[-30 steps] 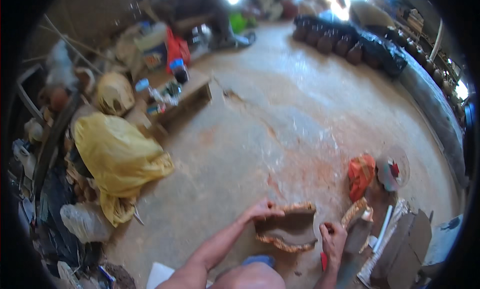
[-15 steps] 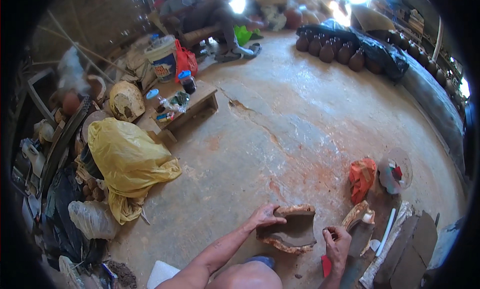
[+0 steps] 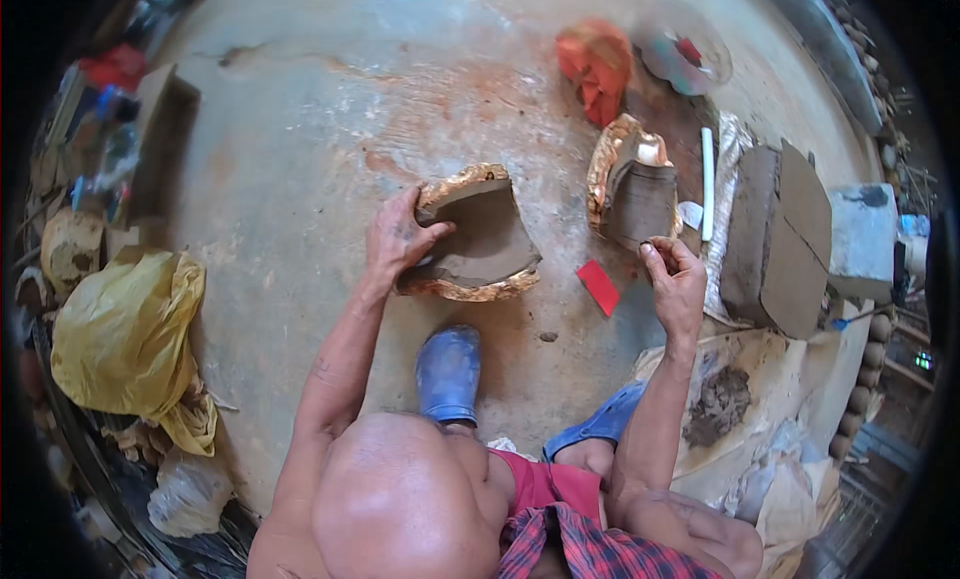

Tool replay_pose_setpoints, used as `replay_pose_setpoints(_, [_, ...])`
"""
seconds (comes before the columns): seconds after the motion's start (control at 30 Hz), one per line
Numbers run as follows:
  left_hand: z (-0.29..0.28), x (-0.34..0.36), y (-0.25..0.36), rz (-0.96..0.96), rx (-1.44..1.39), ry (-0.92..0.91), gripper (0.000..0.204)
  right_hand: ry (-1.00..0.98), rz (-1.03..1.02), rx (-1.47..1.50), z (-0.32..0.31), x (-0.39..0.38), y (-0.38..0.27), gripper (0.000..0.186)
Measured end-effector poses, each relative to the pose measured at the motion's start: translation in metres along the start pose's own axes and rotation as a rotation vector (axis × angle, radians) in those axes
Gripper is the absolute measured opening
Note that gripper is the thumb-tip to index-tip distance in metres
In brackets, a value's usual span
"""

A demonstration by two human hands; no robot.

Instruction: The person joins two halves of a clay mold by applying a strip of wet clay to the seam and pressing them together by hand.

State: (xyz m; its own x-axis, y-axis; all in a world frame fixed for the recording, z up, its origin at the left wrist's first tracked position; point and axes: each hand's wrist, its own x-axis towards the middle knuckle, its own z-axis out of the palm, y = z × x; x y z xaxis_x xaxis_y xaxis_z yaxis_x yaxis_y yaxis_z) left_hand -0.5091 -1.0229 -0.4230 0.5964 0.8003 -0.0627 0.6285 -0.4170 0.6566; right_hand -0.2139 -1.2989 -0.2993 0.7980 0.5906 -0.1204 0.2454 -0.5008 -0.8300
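My left hand (image 3: 393, 241) grips the left rim of a plaster mould half (image 3: 478, 284), with the thumb inside and the fingers along the outer edge. Dark wet clay (image 3: 485, 234) lines its hollow. To the right, my right hand (image 3: 677, 284) is closed in a pinch, its thumb and fingertips together on a small dark bit, probably clay. Just beyond those fingertips lies a second clay-lined mould half (image 3: 602, 174) on the floor. A flat red piece (image 3: 598, 287) rests between the two hands.
On the right are a white rod (image 3: 708, 184), a large block of clay (image 3: 775, 239) and a grey-white block (image 3: 862, 244). Farther off sit an orange bag (image 3: 595, 69) and a round dish (image 3: 683, 47). A yellow plastic sheet (image 3: 125, 334) covers something at left. Clay scraps (image 3: 718, 407) lie near my right arm.
The view has tipped downward, bringing my legs and blue shoes into sight. My left hand keeps its hold on the mould half, and my right hand stays pinched.
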Motion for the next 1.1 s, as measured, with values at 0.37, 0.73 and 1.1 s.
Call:
replay_pose_setpoints(0.37, [-0.014,0.112,0.044,0.594,0.152,-0.585,0.081,0.214,0.265,-0.621,-0.177,-0.052,0.128,0.028])
replay_pose_setpoints(0.73, [-0.04,0.067,0.076,0.742,0.241,-0.402,0.084,0.191,0.129,-0.669,-0.068,-0.068,0.134,0.036])
replay_pose_setpoints(1.1, [-0.026,-0.106,-0.035,-0.431,-1.08,-0.014,0.064,-0.17,-0.078,-0.723,0.042,-0.054,0.094,0.025])
